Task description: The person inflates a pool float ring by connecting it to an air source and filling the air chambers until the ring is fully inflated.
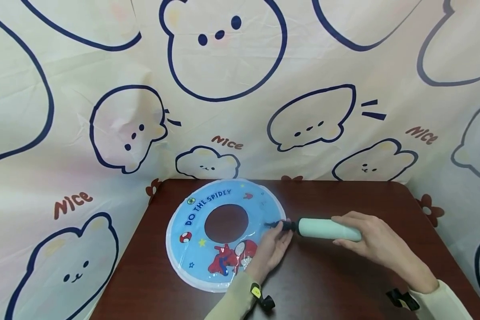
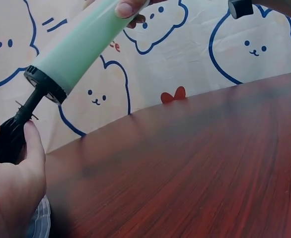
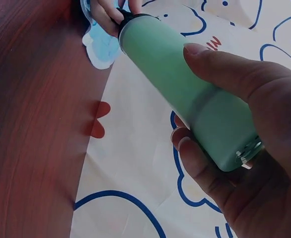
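Note:
A mint-green hand pump (image 1: 324, 228) with a black end lies level between both hands, above the table. My right hand (image 1: 374, 238) grips its green barrel near the far-right end, thumb on one side and fingers on the other in the right wrist view. My left hand (image 2: 16, 186) pinches the ribbed black part (image 2: 7, 141), which joins the barrel by a thin black rod (image 2: 32, 103). To the left is a round blue swim ring (image 1: 260, 204) with a white rim and cartoon prints. The black tip reaches over the ring's right side; whether it sits in a valve cannot be seen.
The dark brown wooden table (image 1: 324, 280) carries the swim ring near its back left. A pale cloth (image 1: 240, 120) printed with bear outlines hangs behind and beside the table. Black wrist straps (image 1: 402, 299) sit over both sleeves.

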The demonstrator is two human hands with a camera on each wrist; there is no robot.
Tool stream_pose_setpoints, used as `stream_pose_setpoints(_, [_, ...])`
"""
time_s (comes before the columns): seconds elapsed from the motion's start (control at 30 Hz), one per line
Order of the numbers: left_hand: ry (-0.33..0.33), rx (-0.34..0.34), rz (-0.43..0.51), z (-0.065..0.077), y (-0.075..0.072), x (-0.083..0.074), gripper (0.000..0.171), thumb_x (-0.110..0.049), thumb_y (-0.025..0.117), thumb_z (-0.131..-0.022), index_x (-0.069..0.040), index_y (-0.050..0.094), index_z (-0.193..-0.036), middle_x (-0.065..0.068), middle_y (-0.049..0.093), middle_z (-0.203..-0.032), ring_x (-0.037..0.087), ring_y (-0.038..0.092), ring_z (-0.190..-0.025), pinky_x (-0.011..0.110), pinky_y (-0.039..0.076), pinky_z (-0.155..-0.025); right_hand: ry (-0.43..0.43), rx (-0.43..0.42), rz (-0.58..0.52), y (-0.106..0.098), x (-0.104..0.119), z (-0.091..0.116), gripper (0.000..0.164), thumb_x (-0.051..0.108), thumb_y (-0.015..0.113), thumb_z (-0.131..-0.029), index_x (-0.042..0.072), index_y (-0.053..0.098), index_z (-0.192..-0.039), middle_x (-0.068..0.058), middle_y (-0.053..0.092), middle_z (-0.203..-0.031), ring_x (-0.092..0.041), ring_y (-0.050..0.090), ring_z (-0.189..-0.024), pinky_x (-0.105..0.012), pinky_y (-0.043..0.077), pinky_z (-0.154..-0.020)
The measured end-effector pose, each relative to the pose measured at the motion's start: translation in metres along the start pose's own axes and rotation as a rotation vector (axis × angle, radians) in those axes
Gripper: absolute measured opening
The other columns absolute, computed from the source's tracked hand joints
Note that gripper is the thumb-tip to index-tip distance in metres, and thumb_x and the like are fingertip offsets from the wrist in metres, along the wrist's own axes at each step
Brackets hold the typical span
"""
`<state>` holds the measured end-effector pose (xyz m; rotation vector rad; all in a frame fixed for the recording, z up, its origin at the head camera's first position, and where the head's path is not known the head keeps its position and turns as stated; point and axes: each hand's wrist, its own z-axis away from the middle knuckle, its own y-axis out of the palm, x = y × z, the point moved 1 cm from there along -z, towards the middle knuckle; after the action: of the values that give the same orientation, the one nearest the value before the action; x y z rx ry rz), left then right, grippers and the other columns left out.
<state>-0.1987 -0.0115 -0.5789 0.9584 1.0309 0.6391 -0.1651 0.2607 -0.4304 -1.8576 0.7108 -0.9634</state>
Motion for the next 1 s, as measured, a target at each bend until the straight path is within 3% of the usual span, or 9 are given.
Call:
stream_pose_setpoints(0.17, [-0.009, 0.012, -0.013, 0.002, -0.005, 0.003, 0.067, -0.015, 0.058, -0.112, 0.002, 0.021, -0.166, 0.022, 0.029, -0.171, 0.022, 0.053, -0.147, 0.033, 0.046, -0.119, 0.013, 0.009, -0.013, 0.003, 0.003, 0.003, 0.053, 0.041, 0.093, -0.082, 0.020, 0.077, -0.128, 0.009, 0.074, -0.113, -0.006, 0.060, -0.086, -0.029, 0.054, -0.070])
stream_pose_setpoints(0.4, [0.033, 0.009, -0.033, 0.001, -0.007, 0.005, 0.065, -0.013, 0.057, -0.111, 0.006, 0.022, -0.163, 0.023, 0.032, -0.166, 0.019, 0.055, -0.141, 0.032, 0.046, -0.119, 0.002, -0.011, 0.000, -0.001, 0.004, 0.011, 0.053, 0.041, 0.094, -0.081, 0.020, 0.077, -0.127, 0.009, 0.074, -0.110, -0.002, 0.059, -0.083, -0.027, 0.053, -0.068])
stream_pose_setpoints(0.6, [0.063, -0.015, -0.058, -0.001, -0.004, 0.004, 0.061, -0.012, 0.058, -0.111, 0.007, 0.027, -0.160, 0.023, 0.036, -0.162, 0.016, 0.061, -0.130, 0.032, 0.046, -0.119, -0.019, -0.048, -0.024, -0.013, 0.001, 0.019, 0.054, 0.040, 0.096, -0.078, 0.020, 0.077, -0.125, 0.011, 0.074, -0.107, 0.001, 0.056, -0.081, -0.024, 0.050, -0.065])
stream_pose_setpoints(0.83, [0.088, -0.032, -0.092, -0.006, -0.001, 0.004, 0.062, -0.013, 0.058, -0.111, 0.010, 0.027, -0.160, 0.025, 0.035, -0.163, 0.020, 0.056, -0.140, 0.032, 0.047, -0.118, -0.002, -0.050, -0.020, -0.032, -0.005, 0.025, 0.055, 0.038, 0.098, -0.077, 0.020, 0.077, -0.124, 0.010, 0.075, -0.107, 0.001, 0.056, -0.081, -0.024, 0.048, -0.064])
stream_pose_setpoints(1.0, [0.114, -0.031, -0.143, -0.007, -0.005, 0.002, 0.055, -0.011, 0.053, -0.112, 0.012, 0.030, -0.156, 0.023, 0.041, -0.156, 0.021, 0.056, -0.140, 0.032, 0.046, -0.119, 0.011, -0.055, -0.023, -0.043, -0.011, 0.030, 0.053, 0.038, 0.098, -0.076, 0.021, 0.078, -0.123, 0.011, 0.076, -0.106, 0.001, 0.057, -0.080, -0.024, 0.049, -0.065])
